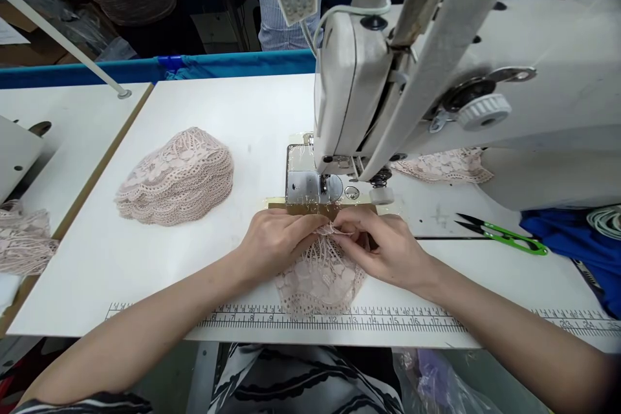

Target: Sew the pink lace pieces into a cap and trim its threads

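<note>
Although the hold looks careful, snagging and slipping are possible

As I observe it, the pale pink scalloped lace piece [320, 281] lies just in front of the white metal sewing machine [347, 77]. The person's bare left hand [274, 239] and bare right hand [383, 249] both pinch its bunched upper edge between thumb and fingers. Loose pale strands [324, 249] trail below the pinch; should they tangle, the openwork could, in my judgement, snag or tear. Uneven tension might let the edge slip. In front of the machine's arm, green-handled, black-bladed thread snips [502, 233] point towards the right hand; a careless rightward reach could meet their tips.
</note>
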`<state>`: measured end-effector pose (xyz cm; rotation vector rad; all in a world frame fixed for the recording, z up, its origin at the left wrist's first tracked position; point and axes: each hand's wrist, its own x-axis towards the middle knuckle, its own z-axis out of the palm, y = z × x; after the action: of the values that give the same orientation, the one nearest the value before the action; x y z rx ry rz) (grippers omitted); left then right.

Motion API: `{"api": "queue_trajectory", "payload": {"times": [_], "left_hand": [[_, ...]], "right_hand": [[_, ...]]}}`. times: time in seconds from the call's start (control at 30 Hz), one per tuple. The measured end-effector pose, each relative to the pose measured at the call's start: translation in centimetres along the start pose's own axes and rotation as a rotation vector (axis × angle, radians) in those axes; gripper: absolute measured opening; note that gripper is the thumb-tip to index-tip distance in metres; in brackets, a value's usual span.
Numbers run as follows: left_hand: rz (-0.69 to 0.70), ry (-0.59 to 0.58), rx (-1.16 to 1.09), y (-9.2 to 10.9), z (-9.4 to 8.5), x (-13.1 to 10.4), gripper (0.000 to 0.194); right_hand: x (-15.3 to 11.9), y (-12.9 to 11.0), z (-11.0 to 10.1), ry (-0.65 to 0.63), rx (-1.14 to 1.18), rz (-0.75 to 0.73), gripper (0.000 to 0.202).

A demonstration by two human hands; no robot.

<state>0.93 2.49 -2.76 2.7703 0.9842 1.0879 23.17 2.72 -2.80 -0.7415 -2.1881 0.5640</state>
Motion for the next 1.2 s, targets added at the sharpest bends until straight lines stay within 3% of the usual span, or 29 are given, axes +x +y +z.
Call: {"api": "queue_trajectory", "payload": {"times": [0.63,1.2], "left_hand": [[0.06,-0.016,0.023,0.08,-0.17,0.12,0.014],[0.119,-0.009,0.051,-0.02,-0.05,-0.02,0.013]], "right_hand": [[-0.11,0.02,-0.05,-0.065,0.061,0.031,0.026],[0.06,-0.25,-0.32,-0.058,0.006,0.006,0.016]]}}
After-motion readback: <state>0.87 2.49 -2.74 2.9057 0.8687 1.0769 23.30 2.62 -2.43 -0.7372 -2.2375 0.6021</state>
